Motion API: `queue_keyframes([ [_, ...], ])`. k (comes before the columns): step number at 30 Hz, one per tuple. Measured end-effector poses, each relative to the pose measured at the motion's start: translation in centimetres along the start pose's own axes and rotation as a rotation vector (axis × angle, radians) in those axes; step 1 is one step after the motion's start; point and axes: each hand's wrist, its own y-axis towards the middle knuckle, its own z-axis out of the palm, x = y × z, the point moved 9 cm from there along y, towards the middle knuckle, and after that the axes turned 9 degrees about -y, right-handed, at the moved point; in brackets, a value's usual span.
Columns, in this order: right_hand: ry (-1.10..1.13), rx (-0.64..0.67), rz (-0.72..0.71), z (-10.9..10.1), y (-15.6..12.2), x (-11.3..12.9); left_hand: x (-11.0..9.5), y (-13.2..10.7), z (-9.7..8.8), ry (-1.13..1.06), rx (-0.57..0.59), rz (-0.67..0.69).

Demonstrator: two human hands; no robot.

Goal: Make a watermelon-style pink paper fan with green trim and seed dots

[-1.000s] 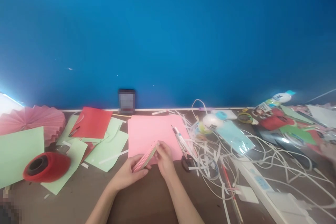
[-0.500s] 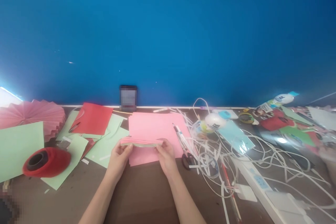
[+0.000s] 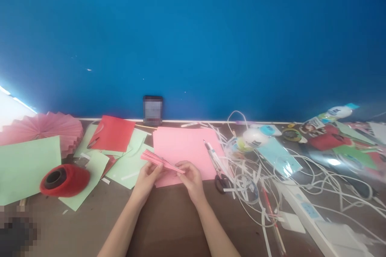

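Note:
A narrow stack of accordion-folded pink paper [image 3: 154, 158] is held between both hands just above the brown table [image 3: 169, 225]. My left hand [image 3: 147, 176] grips it near the middle from below. My right hand [image 3: 189, 176] pinches its right end, where the folds come together. The left end fans out slightly. A flat pink sheet [image 3: 183, 148] lies on the table right behind the hands.
Scissors [image 3: 217, 168] lie right of the pink sheet, beside a tangle of white cables and paper strips [image 3: 256, 176]. Green sheets [image 3: 126, 164], a red sheet [image 3: 113, 133], a red tape roll [image 3: 64, 180] and a pink paper fan [image 3: 45, 128] sit left. A blue wall stands behind.
The folded pink stack was turned from tilted to level, and now its right end is pinched while the left end fans open. The view shifted slightly.

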Motion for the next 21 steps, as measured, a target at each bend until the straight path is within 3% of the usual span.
queue_keyframes([
  [3, -0.060, 0.064, -0.019, 0.8, -0.1, 0.2, 0.1, 0.2, 0.2, -0.022, 0.024, 0.027],
  [8, -0.151, -0.020, -0.022, 0.1, 0.2, -0.4, 0.5, 0.1, 0.5, -0.038, 0.023, -0.001],
  [13, -0.140, -0.013, -0.046, 0.3, 0.3, 0.0, 0.6, 0.1, -0.4, -0.005, -0.043, -0.002],
  [21, -0.100, -0.004, -0.017, 0.7, 0.2, 0.7, 0.4, 0.1, -0.6, 0.048, -0.037, 0.010],
])
